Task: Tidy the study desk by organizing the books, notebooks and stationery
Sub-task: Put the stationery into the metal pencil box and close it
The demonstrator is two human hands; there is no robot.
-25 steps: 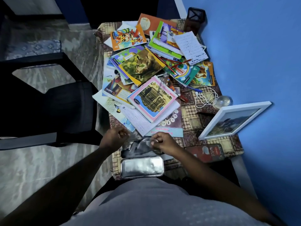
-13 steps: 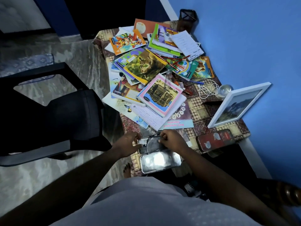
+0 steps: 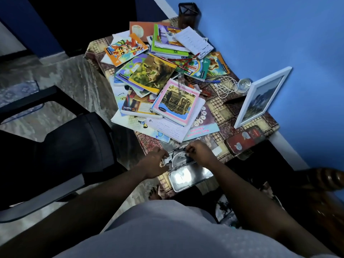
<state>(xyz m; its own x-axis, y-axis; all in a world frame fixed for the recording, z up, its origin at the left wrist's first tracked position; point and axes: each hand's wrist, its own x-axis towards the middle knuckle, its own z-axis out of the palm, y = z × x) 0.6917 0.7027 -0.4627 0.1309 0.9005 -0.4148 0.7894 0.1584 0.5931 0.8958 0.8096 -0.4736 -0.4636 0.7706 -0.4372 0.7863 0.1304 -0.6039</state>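
Both my grips are at the 6 o'clock edge of the counter (image 3: 223, 108), working on the open metal tin (image 3: 189, 178), whose shiny lid lies flat toward me. My left grip (image 3: 153, 162) is clenched on the tin's 9 o'clock end, thumb on top. My right grip (image 3: 200, 152) is curled at its 12 o'clock edge, pinching the clear protractor (image 3: 178, 159) that sits in the tray.

The heap of notebooks (image 3: 158, 77) sprawls from the centre toward 11 o'clock, with a pink-covered notebook (image 3: 176, 103) on top at its near side and red pencils (image 3: 181, 66) lying across it farther back. A red pencil case (image 3: 245, 139) lies at 4 o'clock, a white picture frame (image 3: 260, 95) leans on the wall at 3 o'clock, and a mesh pen holder (image 3: 188, 13) stands at 12 o'clock.
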